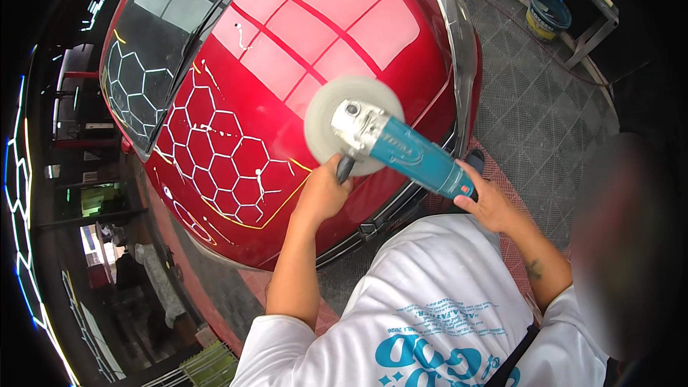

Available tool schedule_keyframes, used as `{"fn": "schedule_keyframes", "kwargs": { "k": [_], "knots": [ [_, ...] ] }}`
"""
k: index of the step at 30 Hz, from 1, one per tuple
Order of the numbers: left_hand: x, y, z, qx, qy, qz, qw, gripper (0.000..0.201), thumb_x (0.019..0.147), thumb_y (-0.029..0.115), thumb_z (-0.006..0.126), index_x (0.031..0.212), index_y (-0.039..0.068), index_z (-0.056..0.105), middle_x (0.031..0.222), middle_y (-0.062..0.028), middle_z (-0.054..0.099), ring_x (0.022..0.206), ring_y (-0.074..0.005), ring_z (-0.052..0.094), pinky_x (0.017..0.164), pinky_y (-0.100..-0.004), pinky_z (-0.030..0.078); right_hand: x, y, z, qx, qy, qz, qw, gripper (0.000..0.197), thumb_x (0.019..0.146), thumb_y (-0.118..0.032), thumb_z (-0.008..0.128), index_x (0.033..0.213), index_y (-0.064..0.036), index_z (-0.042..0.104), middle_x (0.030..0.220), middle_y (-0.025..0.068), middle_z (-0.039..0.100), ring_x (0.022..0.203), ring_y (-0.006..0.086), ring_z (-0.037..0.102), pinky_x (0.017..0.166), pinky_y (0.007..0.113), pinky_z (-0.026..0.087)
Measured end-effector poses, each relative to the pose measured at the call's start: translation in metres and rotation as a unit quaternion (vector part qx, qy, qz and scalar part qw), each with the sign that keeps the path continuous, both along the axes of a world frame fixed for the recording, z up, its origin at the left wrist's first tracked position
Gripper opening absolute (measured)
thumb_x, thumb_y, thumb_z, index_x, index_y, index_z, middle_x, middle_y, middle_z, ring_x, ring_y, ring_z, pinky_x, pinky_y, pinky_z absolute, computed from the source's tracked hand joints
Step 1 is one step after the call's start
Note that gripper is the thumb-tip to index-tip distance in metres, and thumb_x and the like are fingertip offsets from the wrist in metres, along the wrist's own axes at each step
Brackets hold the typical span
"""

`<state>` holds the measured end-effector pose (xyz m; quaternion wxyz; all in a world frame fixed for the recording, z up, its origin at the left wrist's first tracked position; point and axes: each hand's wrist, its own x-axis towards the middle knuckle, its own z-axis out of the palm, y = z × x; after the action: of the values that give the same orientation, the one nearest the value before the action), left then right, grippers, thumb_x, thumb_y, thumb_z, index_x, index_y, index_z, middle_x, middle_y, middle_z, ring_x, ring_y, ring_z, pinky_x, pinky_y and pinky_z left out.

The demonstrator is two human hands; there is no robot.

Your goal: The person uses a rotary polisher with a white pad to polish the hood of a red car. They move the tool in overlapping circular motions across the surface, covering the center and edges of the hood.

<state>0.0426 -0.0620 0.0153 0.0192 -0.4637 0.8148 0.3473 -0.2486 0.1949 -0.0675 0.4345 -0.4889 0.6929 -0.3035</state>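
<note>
A teal and silver rotary polisher (412, 154) is tilted over the red car hood (279, 118), near its front edge. Its round white pad (322, 123) lies over the paint; whether it is spinning I cannot tell. My left hand (324, 192) is wrapped round the black side handle (345, 166). At the machine's rear end, my right hand (490, 201) grips the body, with the thumb along its near side. White streaks and spots of compound (242, 37) dot the hood. Hexagonal light reflections show on the paint to the left.
The windshield (147, 57) and a black wiper (192, 46) are at the far left of the hood. Grey floor tiles (530, 118) run along the right side. A dark bucket with a yellow label (548, 16) stands beside a metal stand (595, 36) at the far right.
</note>
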Motion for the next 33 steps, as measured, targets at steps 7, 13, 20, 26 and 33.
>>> {"fn": "schedule_keyframes", "kwargs": {
  "k": [7, 13, 20, 26, 33],
  "knots": [
    [0.123, 0.097, -0.020, 0.008, -0.011, 0.195, 0.981, 0.038, 0.093, 0.006, 0.071, 0.130, -0.002, 0.066, 0.088, -0.0247, 0.072, 0.077, -0.0361, 0.071, 0.079, -0.0434, 0.057, 0.051, -0.029, 0.002, 0.021, 0.024, 0.196, 0.980, 0.095, 0.101, -0.070, 0.065, 0.176, -0.0225, 0.029, 0.123, 0.0281, 0.077, 0.111, 0.0477, 0.075, 0.099, 0.054, 0.057],
    [0.143, 0.110, -0.030, -0.014, 0.017, 0.229, 0.973, 0.033, 0.095, 0.007, 0.072, 0.126, -0.001, 0.067, 0.089, -0.0259, 0.072, 0.079, -0.0379, 0.073, 0.077, -0.0440, 0.056, 0.055, -0.048, 0.008, 0.043, 0.048, 0.232, 0.971, 0.095, 0.101, -0.071, 0.064, 0.175, -0.0203, 0.032, 0.121, 0.0300, 0.077, 0.112, 0.0491, 0.074, 0.098, 0.056, 0.057],
    [0.074, -0.042, -0.003, -0.096, 0.009, 0.086, 0.992, 0.050, 0.088, 0.010, 0.076, 0.137, 0.001, 0.068, 0.106, -0.0365, 0.073, 0.108, -0.0505, 0.074, 0.090, -0.0524, 0.059, 0.030, -0.079, 0.042, -0.045, 0.010, 0.080, 0.996, 0.083, 0.109, -0.047, 0.067, 0.173, -0.0108, 0.030, 0.128, 0.0361, 0.072, 0.122, 0.0548, 0.069, 0.107, 0.056, 0.053],
    [0.014, -0.144, 0.054, -0.120, -0.068, 0.033, 0.990, 0.045, 0.089, 0.017, 0.081, 0.133, 0.011, 0.075, 0.102, -0.0246, 0.078, 0.097, -0.0399, 0.077, 0.090, -0.0470, 0.059, 0.025, -0.138, 0.082, -0.042, -0.029, 0.015, 0.999, 0.076, 0.112, -0.051, 0.060, 0.168, -0.0059, 0.035, 0.131, 0.0344, 0.073, 0.128, 0.0526, 0.068, 0.108, 0.053, 0.053],
    [0.090, -0.019, 0.032, -0.040, -0.028, 0.113, 0.992, 0.042, 0.092, 0.013, 0.078, 0.132, 0.004, 0.070, 0.107, -0.0304, 0.077, 0.106, -0.0458, 0.077, 0.090, -0.0496, 0.059, 0.042, -0.084, 0.052, -0.022, -0.014, 0.116, 0.993, 0.087, 0.107, -0.059, 0.065, 0.171, -0.0087, 0.034, 0.119, 0.0339, 0.076, 0.114, 0.0541, 0.072, 0.100, 0.057, 0.056]
  ]
}}
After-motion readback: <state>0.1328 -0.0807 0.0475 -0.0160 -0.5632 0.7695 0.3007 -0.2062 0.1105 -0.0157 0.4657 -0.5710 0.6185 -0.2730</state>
